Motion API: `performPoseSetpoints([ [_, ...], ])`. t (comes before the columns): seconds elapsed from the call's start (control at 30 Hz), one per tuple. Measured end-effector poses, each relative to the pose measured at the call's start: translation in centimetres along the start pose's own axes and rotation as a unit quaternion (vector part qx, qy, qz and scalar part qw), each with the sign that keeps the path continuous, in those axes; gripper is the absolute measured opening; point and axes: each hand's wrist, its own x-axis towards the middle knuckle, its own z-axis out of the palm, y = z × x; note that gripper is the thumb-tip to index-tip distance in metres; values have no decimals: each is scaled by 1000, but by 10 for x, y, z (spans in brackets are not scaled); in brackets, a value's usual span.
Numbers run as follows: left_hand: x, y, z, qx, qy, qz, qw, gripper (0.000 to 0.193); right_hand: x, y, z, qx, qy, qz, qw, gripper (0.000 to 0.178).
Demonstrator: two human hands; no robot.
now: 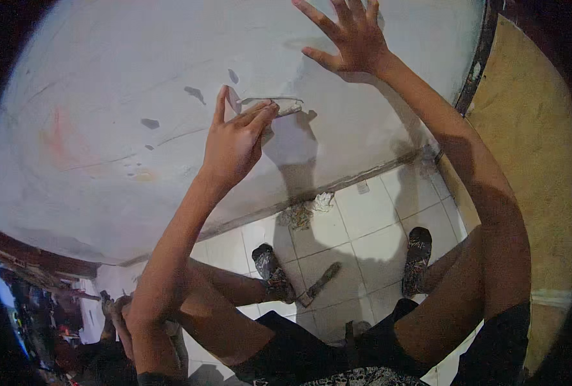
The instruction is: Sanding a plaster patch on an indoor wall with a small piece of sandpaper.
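A white painted wall [170,38] fills the upper part of the head view. In it is a long peeled patch [290,107] with a raised, ragged edge. My left hand [234,141] is at this patch, one finger pointing up and the others stretched toward the right over its edge. It seems to hold nothing, though the fingertips partly hide the patch. Higher and to the right, my right hand [356,45] is spread against the wall, fingers apart and nothing in it. Several small grey bare spots [149,123] mark the wall left of the patch.
White floor tiles [369,219] lie below, between my dark-patterned feet. A flat, narrow tool like a scraper [321,283] rests there. Crumbled debris [299,217] and a crumpled white scrap [323,202] lie by the wall's base. A yellowish-brown wall [524,128] stands right; clutter [47,315] is lower left.
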Motion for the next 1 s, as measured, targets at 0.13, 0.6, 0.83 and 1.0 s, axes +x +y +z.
performPoseSetpoints([
  [0.13, -7, -2, 0, 1, 2, -4, 1000, 45, -4, -2, -3, -6, -20, 7, 1000, 84],
  [0.6, -13, -2, 5, 7, 20, -24, 999, 34, -7, -3, 0, 4, -18, 5, 1000, 83],
  [0.83, 1, 1, 9, 6, 29, -14, 999, 37, -2, -3, -1, 23, -18, 7, 1000, 85],
  [1.0, 16, 13, 20, 9, 28, 6, 1000, 38, 0, -1, 3, 32, -29, 9, 999, 87],
])
